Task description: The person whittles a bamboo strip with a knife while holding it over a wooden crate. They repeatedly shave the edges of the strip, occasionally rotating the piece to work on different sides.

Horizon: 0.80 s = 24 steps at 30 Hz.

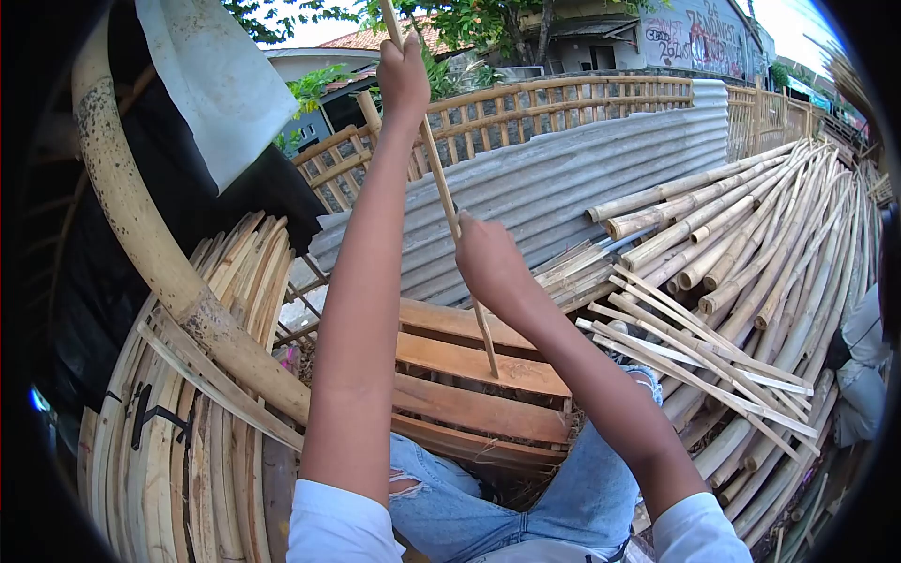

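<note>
Hands [402, 77] [488, 261] gripping bamboo stick [441, 183], wooden pallet [469, 385] beneath

Outdoor yard in daylight: a corrugated sheet [582, 178] before a bamboo fence [563, 101], poles [751, 225] piled right, pallet [469, 399] below, graffitied wall [699, 38] beyond.

White short sleeves – left sleeve [333, 525], right sleeve [699, 530] – plain fabric, soft folds, hems ending above elbow. Arms bare below hems, slim and long. Both left hand [404, 73] and right hand [488, 258] bare (backs and knuckles in view, fingers mostly hidden). Blue denim jeans [572, 497], washed-out mid blue, paler over thighs. Frayed rip [405, 485] on left leg, white threads along edge. Second worn patch [643, 377] with pale fraying on right leg – partly hidden behind arm.
</note>
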Available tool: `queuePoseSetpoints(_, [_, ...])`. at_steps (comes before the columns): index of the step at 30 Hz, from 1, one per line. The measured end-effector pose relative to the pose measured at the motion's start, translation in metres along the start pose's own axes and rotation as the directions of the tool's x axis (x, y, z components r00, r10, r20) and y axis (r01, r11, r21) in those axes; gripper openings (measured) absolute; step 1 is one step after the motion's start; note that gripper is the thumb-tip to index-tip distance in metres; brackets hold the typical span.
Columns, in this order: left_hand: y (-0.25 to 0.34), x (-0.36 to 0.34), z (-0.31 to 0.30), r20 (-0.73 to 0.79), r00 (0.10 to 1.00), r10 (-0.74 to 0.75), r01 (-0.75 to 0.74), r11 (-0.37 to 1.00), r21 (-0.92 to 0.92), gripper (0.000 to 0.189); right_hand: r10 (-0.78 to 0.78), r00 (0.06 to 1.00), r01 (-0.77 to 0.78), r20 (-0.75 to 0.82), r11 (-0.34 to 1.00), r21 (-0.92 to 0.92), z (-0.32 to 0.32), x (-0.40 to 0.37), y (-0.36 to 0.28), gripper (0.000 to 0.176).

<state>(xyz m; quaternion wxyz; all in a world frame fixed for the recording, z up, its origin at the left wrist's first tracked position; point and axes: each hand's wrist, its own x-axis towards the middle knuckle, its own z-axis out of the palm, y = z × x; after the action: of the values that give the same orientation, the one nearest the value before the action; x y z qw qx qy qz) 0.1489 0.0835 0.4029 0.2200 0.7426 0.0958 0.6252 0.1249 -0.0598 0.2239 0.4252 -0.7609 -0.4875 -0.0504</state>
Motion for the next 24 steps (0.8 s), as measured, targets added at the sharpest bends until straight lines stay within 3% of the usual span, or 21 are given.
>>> queuePoseSetpoints(3, [0.006,-0.004,0.004,-0.011,0.998,0.066,-0.066,0.998,0.002,0.041,-0.127,0.983,0.131,-0.131,0.991,0.024,-0.018,0.016,-0.016,0.042])
queuePoseSetpoints(5, [0.002,-0.002,0.007,-0.028,0.995,0.098,-0.098,0.995,-0.004,0.041,0.022,0.985,-0.016,-0.17,0.999,0.035,-0.01,-0.004,-0.024,0.042])
queuePoseSetpoints(7, [0.0,-0.003,0.005,-0.006,0.999,0.047,-0.048,0.997,-0.06,0.043,0.127,0.992,-0.127,0.0,0.99,-0.06,0.025,-0.036,0.001,0.042])
queuePoseSetpoints(9, [-0.007,0.004,0.0,0.032,0.999,0.012,-0.01,0.999,-0.051,0.04,0.125,0.992,-0.122,0.028,0.987,-0.107,0.035,-0.046,0.015,0.04])
queuePoseSetpoints(11, [-0.016,0.007,0.005,0.059,0.996,0.065,-0.048,0.966,-0.254,0.037,0.118,0.992,-0.119,0.042,0.993,0.022,0.028,-0.042,0.016,0.038])
queuePoseSetpoints(12, [-0.021,0.011,0.008,0.054,0.997,0.055,-0.04,0.966,-0.256,0.04,0.138,0.99,-0.139,0.034,0.99,0.035,0.025,-0.036,0.014,0.038])
queuePoseSetpoints(14, [-0.019,0.01,0.005,0.067,0.996,0.065,-0.048,0.971,-0.236,0.04,0.01,0.998,-0.003,-0.066,0.994,0.106,0.014,-0.012,0.008,0.029])
queuePoseSetpoints(17, [-0.015,0.008,0.012,0.067,0.995,0.077,-0.058,0.967,-0.248,0.04,-0.044,0.978,0.065,-0.205,0.993,0.099,-0.004,0.01,-0.009,0.028])
queuePoseSetpoints(21, [-0.016,0.008,0.006,0.079,0.995,0.056,-0.036,0.969,-0.243,0.041,0.085,0.987,-0.076,-0.138,0.994,0.073,0.053,-0.043,0.027,0.03])
queuePoseSetpoints(23, [-0.022,0.014,0.002,0.076,0.995,0.069,-0.048,0.969,-0.244,0.031,0.194,0.98,-0.196,0.05,0.98,0.042,0.058,-0.064,0.039,0.038])
queuePoseSetpoints(24, [-0.024,0.015,0.003,0.08,0.995,0.063,-0.034,0.945,-0.324,0.029,0.202,0.978,-0.204,0.047,0.978,0.04,0.06,-0.062,0.045,0.038])
